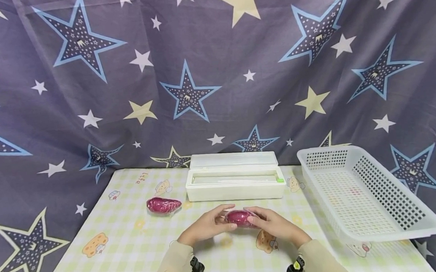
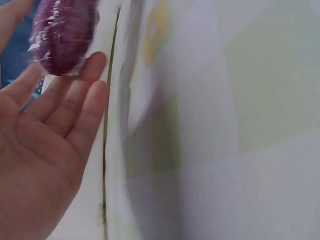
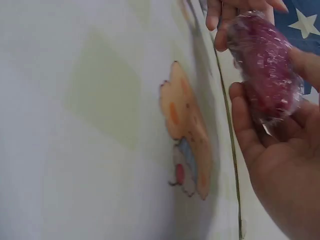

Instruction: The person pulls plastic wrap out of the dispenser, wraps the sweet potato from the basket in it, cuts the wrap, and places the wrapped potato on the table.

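Note:
A reddish-purple sweet potato (image 1: pixel 239 218) in clear cling film is held just above the table in the head view. My right hand (image 1: pixel 279 227) grips one end, with its thumb over the top and fingers underneath, as the right wrist view of the sweet potato (image 3: pixel 267 65) shows. At the other end is my left hand (image 1: pixel 205 228), its thumb and fingers spread apart. The left wrist view shows that left hand's palm (image 2: pixel 50 130) uncurled, fingertips by the film. Whether they touch it, I cannot tell. Another wrapped sweet potato (image 1: pixel 163 205) lies to the left.
Behind my hands stands a white cling film box (image 1: pixel 234 192), lid raised, with a green slider (image 1: pixel 280 180) at its right. A white plastic basket (image 1: pixel 399 236) occupies the table's right side. A checked cloth (image 1: pixel 116 255) covers the table; a starry curtain (image 1: pixel 214 89) hangs behind.

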Demonstrator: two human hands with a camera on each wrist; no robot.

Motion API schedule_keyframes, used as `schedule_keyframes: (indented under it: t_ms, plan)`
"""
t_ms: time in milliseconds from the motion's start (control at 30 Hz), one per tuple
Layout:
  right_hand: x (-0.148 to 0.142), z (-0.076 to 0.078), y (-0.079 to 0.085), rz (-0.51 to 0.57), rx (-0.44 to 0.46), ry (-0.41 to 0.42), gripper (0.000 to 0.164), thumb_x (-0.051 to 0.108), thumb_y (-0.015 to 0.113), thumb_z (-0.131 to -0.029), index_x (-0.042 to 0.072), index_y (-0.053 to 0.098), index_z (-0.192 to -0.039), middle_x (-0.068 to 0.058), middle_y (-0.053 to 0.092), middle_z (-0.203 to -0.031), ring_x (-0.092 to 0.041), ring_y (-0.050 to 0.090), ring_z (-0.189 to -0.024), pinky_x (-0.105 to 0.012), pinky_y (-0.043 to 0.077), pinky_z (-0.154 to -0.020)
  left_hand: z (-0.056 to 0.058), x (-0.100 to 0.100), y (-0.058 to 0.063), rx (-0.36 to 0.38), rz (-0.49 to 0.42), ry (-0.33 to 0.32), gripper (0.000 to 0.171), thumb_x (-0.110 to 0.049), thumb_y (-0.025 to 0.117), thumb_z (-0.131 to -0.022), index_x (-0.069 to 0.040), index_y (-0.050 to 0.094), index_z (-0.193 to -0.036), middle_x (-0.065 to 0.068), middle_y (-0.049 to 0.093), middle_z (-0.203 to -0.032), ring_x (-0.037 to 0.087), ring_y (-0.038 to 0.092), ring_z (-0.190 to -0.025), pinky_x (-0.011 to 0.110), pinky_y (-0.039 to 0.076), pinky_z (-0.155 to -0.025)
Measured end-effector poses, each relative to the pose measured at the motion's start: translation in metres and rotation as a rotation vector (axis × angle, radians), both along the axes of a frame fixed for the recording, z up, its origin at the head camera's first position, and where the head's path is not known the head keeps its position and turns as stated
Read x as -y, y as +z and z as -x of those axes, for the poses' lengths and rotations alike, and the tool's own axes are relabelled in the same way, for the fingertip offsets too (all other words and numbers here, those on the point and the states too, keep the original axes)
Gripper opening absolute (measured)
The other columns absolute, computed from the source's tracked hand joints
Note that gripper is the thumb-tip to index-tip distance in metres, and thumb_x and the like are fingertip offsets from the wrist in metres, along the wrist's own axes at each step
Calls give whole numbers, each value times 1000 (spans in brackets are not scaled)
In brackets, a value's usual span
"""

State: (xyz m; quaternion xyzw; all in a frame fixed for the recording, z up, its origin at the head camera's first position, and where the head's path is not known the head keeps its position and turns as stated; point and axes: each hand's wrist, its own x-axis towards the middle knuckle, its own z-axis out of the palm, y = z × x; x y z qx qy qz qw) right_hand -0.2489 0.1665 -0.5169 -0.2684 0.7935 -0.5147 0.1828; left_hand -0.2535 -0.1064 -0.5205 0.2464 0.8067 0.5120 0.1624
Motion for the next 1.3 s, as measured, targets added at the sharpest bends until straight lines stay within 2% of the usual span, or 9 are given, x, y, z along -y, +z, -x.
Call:
schedule_keyframes:
  t_ms: [100,233,367,700,833,900,1033,1167,1300]
  plan:
    - [-1,0,5,51,42,-16,48,30,45,-109,4,43,-150,-15,57,-136,-26,59,-119,-34,49,-98,-1,-1,2,-21,-51,-3,68,-30,74,-93,-15,44,-151,5,61,-132,20,65,-108,37,52,-94]
    - [0,-3,11,40,94,-44,51,36,42,-109,7,43,-150,-16,55,-139,-30,56,-121,-44,47,-102,-1,-3,3,-68,-51,17,59,-30,70,-96,-13,49,-148,6,61,-135,19,64,-110,31,52,-93]
    - [-1,-4,13,13,122,-61,57,42,36,-109,2,42,-150,-19,51,-144,-36,51,-128,-56,36,-110,-1,-5,5,-43,-70,15,57,-31,66,-98,-9,49,-148,8,60,-136,20,62,-114,31,51,-96]
    - [2,-3,13,199,267,52,62,40,26,-111,-10,36,-147,-20,58,-132,-46,54,-122,-40,45,-105,-2,-6,7,-2,-86,9,55,-35,61,-101,-8,49,-148,5,61,-132,19,58,-117,40,45,-104]
    - [5,-3,12,231,286,35,62,39,25,-112,-11,37,-146,-20,60,-129,-45,55,-121,-40,47,-104,-2,-6,7,-19,-106,-3,55,-34,61,-101,-6,48,-148,4,64,-123,19,60,-110,37,48,-98]
    - [6,-3,12,233,274,16,62,40,24,-112,-9,37,-147,-22,59,-131,-45,56,-121,-44,47,-104,-1,-6,8,-24,-119,-7,55,-33,61,-101,-5,48,-148,5,64,-119,19,61,-107,34,50,-96]
    - [7,-5,15,175,156,-72,58,43,28,-111,3,39,-152,-19,51,-143,-37,53,-127,-48,42,-107,-1,-2,9,-19,-135,24,57,-33,61,-101,-7,47,-149,7,62,-127,19,61,-110,32,50,-97]
    - [9,-8,19,134,24,-156,50,34,50,-107,11,43,-150,-15,49,-143,-31,55,-122,-50,45,-103,0,6,13,-22,-118,95,58,-37,61,-101,-9,47,-150,8,60,-134,19,60,-115,35,49,-99]
    - [11,-8,19,128,-50,-189,48,26,67,-98,13,52,-142,-11,57,-132,-27,61,-111,-39,53,-93,0,15,15,-24,-101,136,59,-40,60,-101,-10,46,-150,7,59,-138,20,60,-119,38,48,-101]
